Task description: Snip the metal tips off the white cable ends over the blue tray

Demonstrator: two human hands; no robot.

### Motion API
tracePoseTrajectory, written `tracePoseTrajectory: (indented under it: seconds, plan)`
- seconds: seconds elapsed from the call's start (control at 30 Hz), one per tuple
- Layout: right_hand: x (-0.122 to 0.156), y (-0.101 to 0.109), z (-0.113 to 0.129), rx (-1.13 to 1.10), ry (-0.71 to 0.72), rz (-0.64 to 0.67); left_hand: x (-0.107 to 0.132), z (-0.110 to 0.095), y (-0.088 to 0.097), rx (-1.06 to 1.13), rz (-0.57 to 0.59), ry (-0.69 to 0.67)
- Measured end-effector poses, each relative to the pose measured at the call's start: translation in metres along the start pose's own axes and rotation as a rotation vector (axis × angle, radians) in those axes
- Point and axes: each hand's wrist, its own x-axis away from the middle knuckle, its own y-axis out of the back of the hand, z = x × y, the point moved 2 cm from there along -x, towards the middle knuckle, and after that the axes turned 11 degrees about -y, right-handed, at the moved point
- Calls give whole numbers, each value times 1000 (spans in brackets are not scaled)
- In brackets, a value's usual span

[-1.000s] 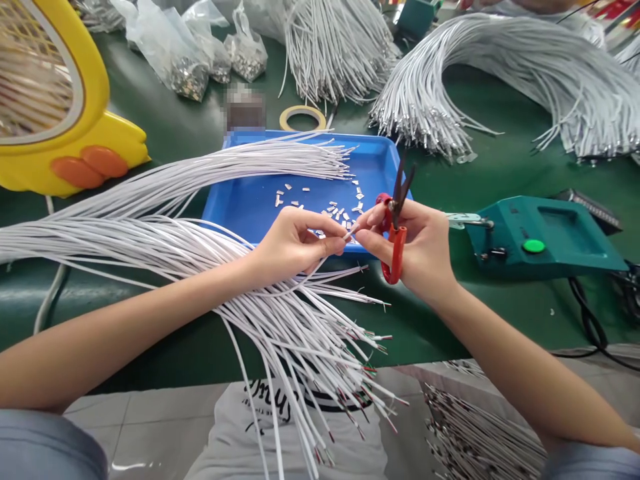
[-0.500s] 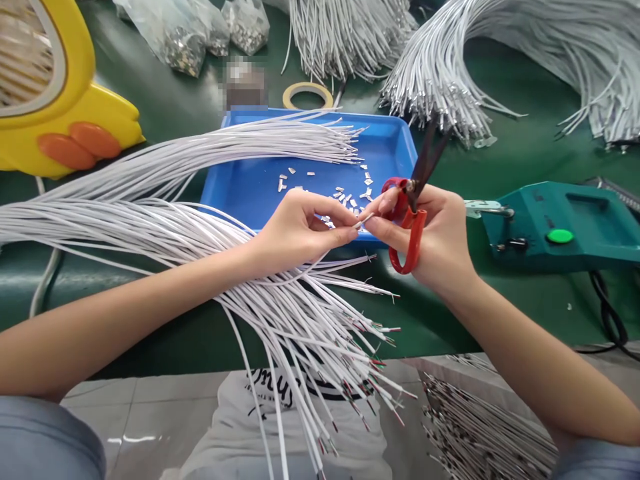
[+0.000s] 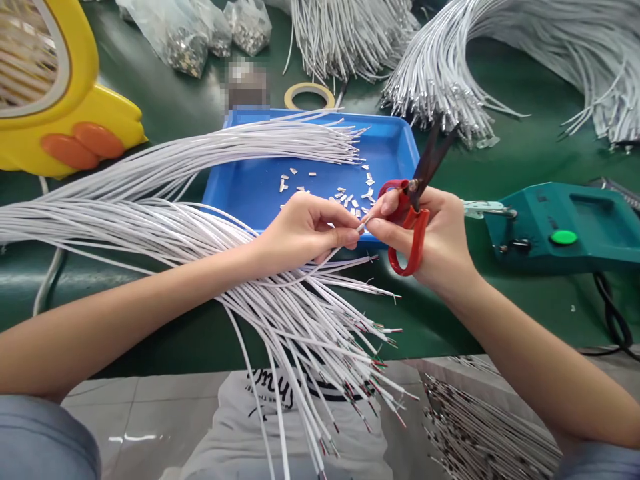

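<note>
My left hand (image 3: 313,230) pinches one white cable (image 3: 361,227) close to its end, over the near edge of a blue tray (image 3: 237,183). My right hand (image 3: 430,233) pinches the tip of the same cable between thumb and forefinger. Red-handled scissors (image 3: 416,217) hang on the fingers of that hand, their dark blades pointing up and away. Small white offcuts (image 3: 343,197) lie scattered in the tray. Beneath my left forearm spreads a bundle of white cables (image 3: 300,313), some ends showing coloured inner wires. A second bundle (image 3: 280,141) rests across the tray's far side.
At the right stands a green machine (image 3: 565,227) with a bright green button. A yellow tape roll (image 3: 310,97) and bags of metal parts (image 3: 185,47) lie behind the tray. More cable bundles (image 3: 440,73) are at the back; a yellow duck-shaped object (image 3: 75,100) stands left.
My left fingertips have shifted slightly along the cable, and its end now sits more between both hands' fingers. The scissors stay on my right hand.
</note>
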Motion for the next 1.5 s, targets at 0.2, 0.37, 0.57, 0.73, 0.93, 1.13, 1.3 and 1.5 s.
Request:
tracePoseTrajectory:
  seconds: [0.2, 0.37, 0.57, 0.73, 0.93, 1.13, 1.3, 1.5]
  plan:
    - [0, 0, 1, 8, 9, -21, 0, 0, 0, -4, -52, -17]
    - [-1, -1, 0, -17, 21, -25, 0, -2, -1, -74, -43, -61]
    - [-3, -2, -4, -100, -2, 25, 1, -2, -1, -111, -10, -34]
    - [-2, -3, -2, -102, 22, 26, 2, -2, -1, -149, -37, -122]
    - [0, -5, -3, -92, 62, 39, 1, -2, -2, -115, 5, -62]
    - [-2, -3, -2, -133, 91, 94, 1, 0, 1, -20, 85, 5]
    - [-3, 0, -4, -173, 87, 89, 1, -2, 2, -26, 73, -3]
    - [-3, 0, -3, -122, 75, 14, 0, -7, 0, -95, -70, -17]
